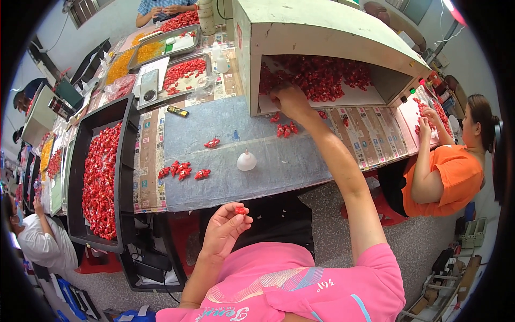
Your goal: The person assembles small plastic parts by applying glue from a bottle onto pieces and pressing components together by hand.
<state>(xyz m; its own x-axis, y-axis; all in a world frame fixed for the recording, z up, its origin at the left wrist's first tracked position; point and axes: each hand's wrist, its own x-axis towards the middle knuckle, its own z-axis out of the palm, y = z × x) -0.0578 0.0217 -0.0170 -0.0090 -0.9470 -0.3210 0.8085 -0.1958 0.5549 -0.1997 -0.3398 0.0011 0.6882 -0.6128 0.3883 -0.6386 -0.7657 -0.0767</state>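
Near the table's front edge, my left hand point(224, 226) pinches a small red plastic piece point(241, 210) between thumb and fingers. My right arm stretches forward, and my right hand point(291, 101) reaches into the open front of a pale box point(332, 27). Its fingertips are at the heap of red pieces point(322, 80) inside, and I cannot make out whether they hold one. Several red pieces point(287, 129) lie just before the box opening. On the grey mat point(214, 185) are another red cluster point(179, 169), a lone red piece point(212, 143) and a small white squeeze bottle point(247, 161) with a pointed tip.
A black crate point(129, 177) full of red pieces stands at my left. Beyond are a tray of red pieces point(206, 59), a phone point(149, 86), a black-and-yellow stick-like item point(177, 111) and white bottles point(221, 63). A co-worker in orange point(448, 174) sits at the right; others work around.
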